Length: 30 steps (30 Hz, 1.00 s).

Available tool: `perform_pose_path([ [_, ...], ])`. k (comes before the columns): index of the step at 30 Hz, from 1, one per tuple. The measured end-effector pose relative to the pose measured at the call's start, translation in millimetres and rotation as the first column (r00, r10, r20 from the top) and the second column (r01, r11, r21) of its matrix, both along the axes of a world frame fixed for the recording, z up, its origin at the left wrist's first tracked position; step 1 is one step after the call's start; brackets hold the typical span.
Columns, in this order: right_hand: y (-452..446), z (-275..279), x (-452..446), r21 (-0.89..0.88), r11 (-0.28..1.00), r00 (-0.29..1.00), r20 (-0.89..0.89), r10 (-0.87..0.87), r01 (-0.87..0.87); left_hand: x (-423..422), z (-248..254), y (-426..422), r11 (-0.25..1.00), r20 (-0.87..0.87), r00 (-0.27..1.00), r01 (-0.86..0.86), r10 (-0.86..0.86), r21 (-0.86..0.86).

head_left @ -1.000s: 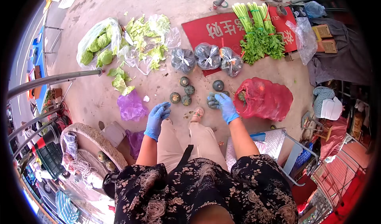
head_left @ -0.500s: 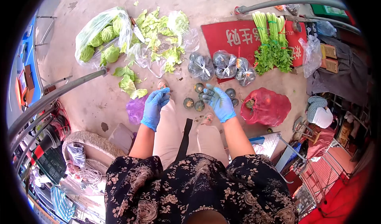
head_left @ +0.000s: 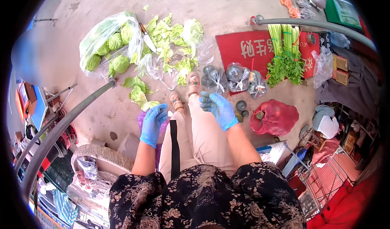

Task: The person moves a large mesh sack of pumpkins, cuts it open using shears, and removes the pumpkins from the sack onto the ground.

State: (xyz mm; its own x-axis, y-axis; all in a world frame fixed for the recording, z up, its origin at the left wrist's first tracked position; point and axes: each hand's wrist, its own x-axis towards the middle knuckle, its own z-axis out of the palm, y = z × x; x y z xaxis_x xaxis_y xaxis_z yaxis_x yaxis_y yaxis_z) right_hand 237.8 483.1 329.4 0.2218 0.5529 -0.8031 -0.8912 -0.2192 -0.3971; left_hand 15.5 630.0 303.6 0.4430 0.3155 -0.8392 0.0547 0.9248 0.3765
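My left hand (head_left: 152,125), in a blue glove, hangs over my left leg with loosely bent fingers and nothing visible in it. Beneath it is a purple bag (head_left: 142,119), partly covered. My right hand (head_left: 220,110), gloved in blue too, is held above my other leg, empty, its fingers half bent and apart. Close to its right lie a few small dark-green squashes (head_left: 241,105) on the floor. Behind them stand tied clear bags of squashes (head_left: 238,76). A red mesh sack (head_left: 274,117) sits farther right.
Cabbages (head_left: 119,64) fill a clear plastic bag at the left, beside a knife (head_left: 148,40) and loose cabbage leaves (head_left: 164,32). Celery bunches (head_left: 286,52) lie on a red mat (head_left: 231,46). Metal rails (head_left: 71,125) cross the left and upper right. A stone basin (head_left: 101,154) is lower left.
My feet have stepped left toward the cabbage leaves, and the view has shifted. Both hands have moved with me; my left hand is lower. My right fingers are more bent than before.
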Motion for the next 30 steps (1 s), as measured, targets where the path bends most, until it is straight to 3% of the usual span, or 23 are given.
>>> perform_pose_path([
  [7,57,-20,56,0.095,0.989,0.993,0.033,0.114,-0.117,88,12,33,1.0,0.047,0.999,0.002,-0.001,-0.022],
  [13,104,-52,177,0.076,0.976,0.979,0.052,0.199,-0.203,250,-9,78,0.989,0.065,0.993,0.092,-0.1,0.119],
  [15,114,-73,240,0.047,0.985,0.986,0.014,0.168,-0.169,318,-19,87,0.986,0.077,0.988,0.125,-0.134,0.109],
  [22,113,-60,474,0.075,0.992,0.995,0.017,-0.099,0.098,539,-8,95,0.963,0.069,0.96,0.269,-0.27,0.023],
  [26,113,-42,554,0.05,0.979,0.98,0.006,-0.2,0.2,600,6,108,0.928,0.046,0.931,0.355,-0.362,0.115],
  [30,121,-42,571,0.068,0.957,0.959,-0.044,-0.281,0.283,629,18,128,0.933,-0.028,0.939,0.343,-0.342,0.104],
])
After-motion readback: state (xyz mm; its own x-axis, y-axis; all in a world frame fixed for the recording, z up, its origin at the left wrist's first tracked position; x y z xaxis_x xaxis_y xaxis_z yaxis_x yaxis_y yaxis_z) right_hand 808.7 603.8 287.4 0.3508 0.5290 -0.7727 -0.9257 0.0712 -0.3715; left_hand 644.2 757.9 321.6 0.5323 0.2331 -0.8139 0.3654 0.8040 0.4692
